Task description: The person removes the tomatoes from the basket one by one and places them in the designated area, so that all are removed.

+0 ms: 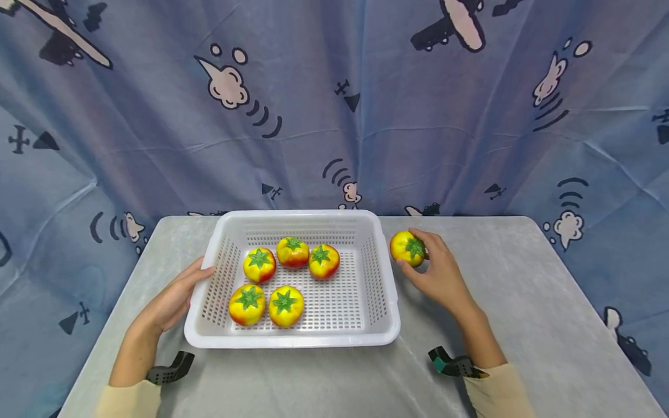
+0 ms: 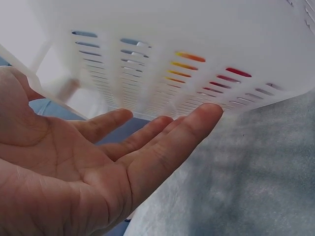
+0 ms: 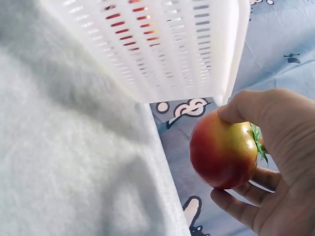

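A white plastic basket [image 1: 292, 342] with slotted walls stands in the middle of the table, holding several yellow-red tomatoes [image 1: 284, 306] with green leafy tops. At its left side my left hand [image 1: 172, 299] grips the rim, thumb over the edge; in the left wrist view the fingers [image 2: 162, 152] reach along the outside wall. My right hand [image 1: 439, 273] holds another tomato [image 1: 406, 248] between thumb and fingers, just outside the basket's right wall. The right wrist view shows this tomato [image 3: 221, 150] with its red underside towards the camera and its leafy top towards the palm.
The grey table [image 1: 522, 302] extends on both sides and in front of the basket. A blue curtain [image 1: 313, 116] with printed planes hangs behind the table's far edge. Inside the basket, the tomatoes lie towards the left and middle; bare floor shows at its right.
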A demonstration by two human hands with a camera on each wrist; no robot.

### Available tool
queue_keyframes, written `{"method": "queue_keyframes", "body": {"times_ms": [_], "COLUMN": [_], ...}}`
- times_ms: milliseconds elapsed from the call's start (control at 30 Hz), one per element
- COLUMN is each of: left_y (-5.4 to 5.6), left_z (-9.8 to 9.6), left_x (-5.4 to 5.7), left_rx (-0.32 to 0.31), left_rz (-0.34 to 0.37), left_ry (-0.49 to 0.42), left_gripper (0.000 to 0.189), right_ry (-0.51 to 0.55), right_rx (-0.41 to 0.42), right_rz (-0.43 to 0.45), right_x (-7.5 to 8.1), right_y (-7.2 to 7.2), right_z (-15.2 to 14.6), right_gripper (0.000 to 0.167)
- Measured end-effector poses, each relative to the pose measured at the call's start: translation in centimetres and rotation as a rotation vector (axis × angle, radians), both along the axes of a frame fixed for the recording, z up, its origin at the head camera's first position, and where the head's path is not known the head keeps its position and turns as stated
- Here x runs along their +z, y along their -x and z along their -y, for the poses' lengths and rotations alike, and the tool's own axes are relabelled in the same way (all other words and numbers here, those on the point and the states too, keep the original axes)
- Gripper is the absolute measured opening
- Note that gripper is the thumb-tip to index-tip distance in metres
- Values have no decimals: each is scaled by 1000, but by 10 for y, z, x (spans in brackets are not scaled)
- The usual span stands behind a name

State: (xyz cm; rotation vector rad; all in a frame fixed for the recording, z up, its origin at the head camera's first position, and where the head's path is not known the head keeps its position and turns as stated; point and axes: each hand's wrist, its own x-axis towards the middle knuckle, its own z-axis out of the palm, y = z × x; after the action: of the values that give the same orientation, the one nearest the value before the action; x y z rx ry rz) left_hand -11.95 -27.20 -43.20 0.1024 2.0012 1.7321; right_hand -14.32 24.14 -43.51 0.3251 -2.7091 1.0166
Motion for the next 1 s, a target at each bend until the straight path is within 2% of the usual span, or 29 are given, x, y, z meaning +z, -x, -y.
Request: {"method": "queue_keyframes", "body": {"times_ms": [133, 667, 1000], "left_y": [1, 0, 0], "left_z": [0, 0, -1], "left_x": [0, 1, 2], "left_rx": [-12, -12, -4], "left_rz": [-13, 7, 9], "left_ry": [-4, 8, 20], "left_gripper": [70, 71, 72], "right_ry": [-12, -76, -71], "right_rx": [-18, -60, -70], "right_rz": [33, 120, 115], "right_x": [-4, -27, -33], "right_y": [2, 9, 12], "right_z": [-2, -7, -11], "right_gripper": [72, 74, 73]}}
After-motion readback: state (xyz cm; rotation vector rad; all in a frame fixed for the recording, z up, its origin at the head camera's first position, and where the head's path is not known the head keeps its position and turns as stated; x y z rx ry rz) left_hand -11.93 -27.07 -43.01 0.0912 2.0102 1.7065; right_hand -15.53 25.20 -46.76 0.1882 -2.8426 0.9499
